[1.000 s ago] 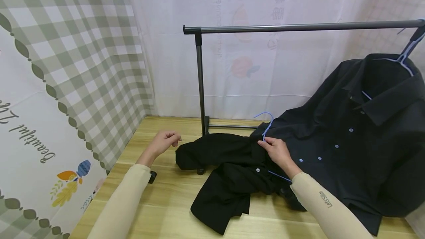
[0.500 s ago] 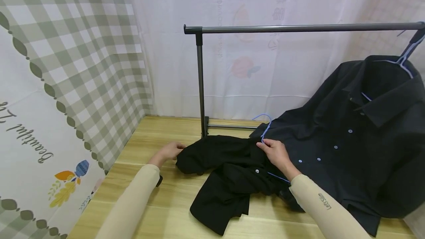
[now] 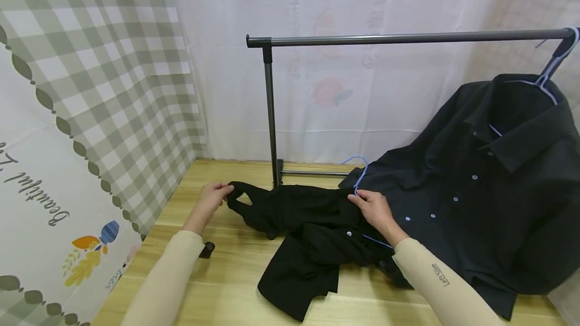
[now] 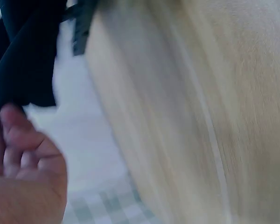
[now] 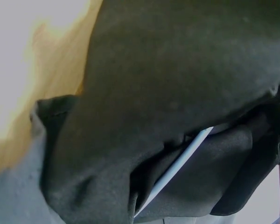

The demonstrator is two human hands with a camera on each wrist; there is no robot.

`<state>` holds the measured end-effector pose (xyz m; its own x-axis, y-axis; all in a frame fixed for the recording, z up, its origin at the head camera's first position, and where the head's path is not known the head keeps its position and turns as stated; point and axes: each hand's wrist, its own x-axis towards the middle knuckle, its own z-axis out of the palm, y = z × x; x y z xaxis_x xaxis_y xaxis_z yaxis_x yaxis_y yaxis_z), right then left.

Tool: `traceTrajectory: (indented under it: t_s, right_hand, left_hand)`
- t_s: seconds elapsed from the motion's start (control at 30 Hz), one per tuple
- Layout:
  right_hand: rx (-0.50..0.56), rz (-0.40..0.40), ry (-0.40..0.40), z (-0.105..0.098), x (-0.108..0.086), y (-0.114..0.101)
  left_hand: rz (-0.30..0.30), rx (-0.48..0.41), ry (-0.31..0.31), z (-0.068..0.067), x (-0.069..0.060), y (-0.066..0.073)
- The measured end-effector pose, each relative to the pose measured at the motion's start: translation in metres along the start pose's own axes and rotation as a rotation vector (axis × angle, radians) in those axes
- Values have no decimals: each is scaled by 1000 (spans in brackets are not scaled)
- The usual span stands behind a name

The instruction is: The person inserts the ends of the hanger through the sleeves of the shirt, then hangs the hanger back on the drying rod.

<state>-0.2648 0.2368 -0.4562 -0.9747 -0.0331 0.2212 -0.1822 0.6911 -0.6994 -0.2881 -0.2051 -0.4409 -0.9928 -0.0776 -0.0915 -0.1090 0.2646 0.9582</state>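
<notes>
A black garment (image 3: pixel 312 210) lies bunched on the table with a blue hanger (image 3: pixel 361 175) in it; the hook sticks out at the top. My right hand (image 3: pixel 375 210) pinches the hanger's neck and the cloth beside it. At the garment's left end, my left hand (image 3: pixel 209 202) pinches the cloth edge, lifting it so a gap shows. The left wrist view has this hand (image 4: pixel 28 163) with fingertips on the dark cloth (image 4: pixel 28 60). In the right wrist view, dark cloth (image 5: pixel 168 70) surrounds the hanger's blue bar (image 5: pixel 177 163).
A dark metal rack (image 3: pixel 408 38) stands behind the garment. On its right end a black buttoned shirt (image 3: pixel 512 175) hangs from another blue hanger (image 3: pixel 544 80), its lower part reaching the wooden table (image 3: pixel 226 286). Checked cloth (image 3: pixel 136 64) covers the left side, with a pale curtain (image 3: pixel 353 109) behind.
My left hand moved right to the garment's left end, took hold of the cloth, and drew it left and up. My right hand has stayed at the hanger's neck.
</notes>
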Motion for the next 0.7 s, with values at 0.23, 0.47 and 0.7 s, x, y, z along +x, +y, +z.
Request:
traceTrajectory:
  t_s: [0.23,0.47,0.7]
  right_hand:
    - [0,21,-6,0,0,-1]
    - [9,20,-2,2,-1,3]
    - [4,7,15,4,0,3]
  left_hand:
    - [2,-160,488,-32,-19,-7]
    - [-32,11,637,-45,-21,-36]
    - [-36,473,310,-62,-9,-51]
